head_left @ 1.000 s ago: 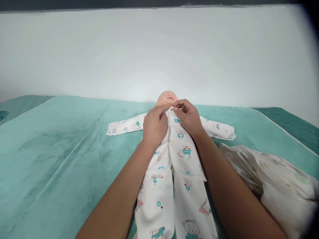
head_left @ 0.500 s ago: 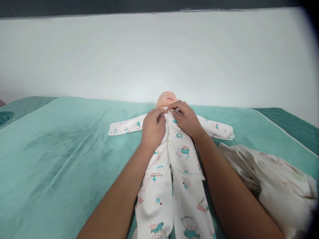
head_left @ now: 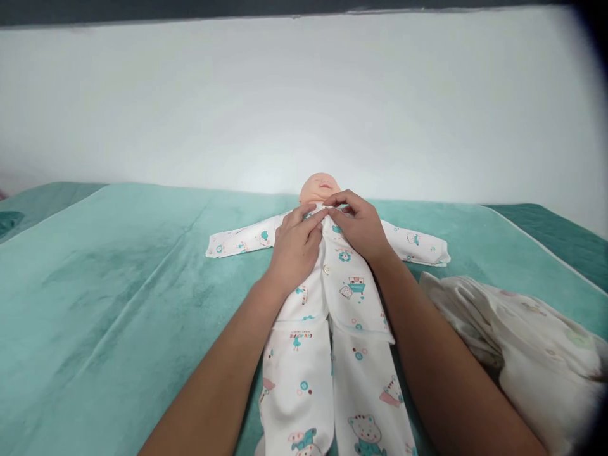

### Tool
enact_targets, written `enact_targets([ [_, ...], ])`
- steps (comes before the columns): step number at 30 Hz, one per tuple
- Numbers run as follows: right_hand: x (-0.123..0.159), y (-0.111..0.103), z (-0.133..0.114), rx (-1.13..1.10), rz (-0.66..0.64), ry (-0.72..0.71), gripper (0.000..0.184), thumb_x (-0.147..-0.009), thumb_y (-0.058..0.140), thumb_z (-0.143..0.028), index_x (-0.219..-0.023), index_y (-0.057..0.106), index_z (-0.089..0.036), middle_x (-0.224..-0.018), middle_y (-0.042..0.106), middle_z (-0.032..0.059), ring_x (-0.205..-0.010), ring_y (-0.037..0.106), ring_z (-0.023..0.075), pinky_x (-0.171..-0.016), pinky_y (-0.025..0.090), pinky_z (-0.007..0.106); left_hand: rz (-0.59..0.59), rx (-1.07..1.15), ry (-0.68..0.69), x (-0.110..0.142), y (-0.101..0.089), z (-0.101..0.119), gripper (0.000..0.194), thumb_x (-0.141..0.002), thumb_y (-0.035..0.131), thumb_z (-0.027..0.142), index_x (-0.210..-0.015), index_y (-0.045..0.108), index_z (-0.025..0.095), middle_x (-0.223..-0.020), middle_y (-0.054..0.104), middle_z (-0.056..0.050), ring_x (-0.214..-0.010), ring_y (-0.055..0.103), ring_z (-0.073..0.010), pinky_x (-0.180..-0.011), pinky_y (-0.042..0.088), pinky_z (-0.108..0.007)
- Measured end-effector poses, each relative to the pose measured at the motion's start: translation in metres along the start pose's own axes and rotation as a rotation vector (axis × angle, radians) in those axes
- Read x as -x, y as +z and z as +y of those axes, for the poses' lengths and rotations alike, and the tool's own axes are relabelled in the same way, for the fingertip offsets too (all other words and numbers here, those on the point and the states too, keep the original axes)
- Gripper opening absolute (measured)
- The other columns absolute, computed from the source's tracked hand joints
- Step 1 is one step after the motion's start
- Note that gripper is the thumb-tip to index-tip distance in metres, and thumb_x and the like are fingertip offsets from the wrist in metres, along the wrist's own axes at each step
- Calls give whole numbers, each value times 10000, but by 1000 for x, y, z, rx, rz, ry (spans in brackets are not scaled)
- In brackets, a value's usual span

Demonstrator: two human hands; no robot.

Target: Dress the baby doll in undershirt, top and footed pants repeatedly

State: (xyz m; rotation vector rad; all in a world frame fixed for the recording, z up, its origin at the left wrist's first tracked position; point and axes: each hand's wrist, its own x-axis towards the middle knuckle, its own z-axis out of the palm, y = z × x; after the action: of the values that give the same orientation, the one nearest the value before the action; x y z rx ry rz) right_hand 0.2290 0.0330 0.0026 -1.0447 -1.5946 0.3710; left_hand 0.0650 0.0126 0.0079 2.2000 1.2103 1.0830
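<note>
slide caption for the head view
Left hand and right hand touch the upper front of a printed jacket on a doll lying on teal cloth.

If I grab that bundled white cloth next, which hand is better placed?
Probably your right hand: the bundled white cloth lies on that side of the doll. Your left hand would have to reach across. Both are near the shirt's top.

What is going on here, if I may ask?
A person has both hands on a doll lying on its back in a printed white top and matching trousers. The left hand and right hand meet at the top's neckline, fingertips close together. A button shows lower down the front. Crumpled pale fabric lies beside the right forearm.
</note>
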Motion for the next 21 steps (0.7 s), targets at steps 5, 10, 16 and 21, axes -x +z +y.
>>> enact_targets([
  [5, 0, -2, 4, -42, -26, 9, 133, -831, 556, -178, -891, 659, -236, -975, 676, 3, -920, 595, 173, -865, 431, 347, -47, 0, -18, 0, -1, 0, 403, -987, 362, 254, -1293, 608, 343, -1465, 466, -35, -1379, 383, -237, -1142, 311, -505],
  [10, 0, -1, 6, -69, 8, 63, 97, -818, 592, -200, -886, 655, -231, -935, 678, 2, -858, 591, 165, -846, 430, 349, 25, 101, -16, 0, -1, -2, 343, -964, 433, 251, -1238, 636, 299, -1399, 526, -49, -1330, 451, -213, -1145, 337, -444],
  [16, 0, 1, 9, -99, 46, 84, 109, -804, 610, -202, -900, 655, -229, -910, 664, 0, -836, 577, 158, -829, 431, 339, 89, 134, -22, 0, 2, -3, 315, -952, 473, 254, -1190, 679, 256, -1365, 556, -65, -1285, 505, -203, -1131, 372, -400],
  [21, 0, 2, 10, -120, 50, 91, 100, -802, 621, -210, -895, 653, -229, -885, 654, -4, -831, 573, 156, -829, 434, 336, 79, 70, -6, 1, 3, -4, 345, -963, 455, 262, -1228, 675, 250, -1392, 542, -73, -1296, 498, -210, -1121, 389, -404],
])
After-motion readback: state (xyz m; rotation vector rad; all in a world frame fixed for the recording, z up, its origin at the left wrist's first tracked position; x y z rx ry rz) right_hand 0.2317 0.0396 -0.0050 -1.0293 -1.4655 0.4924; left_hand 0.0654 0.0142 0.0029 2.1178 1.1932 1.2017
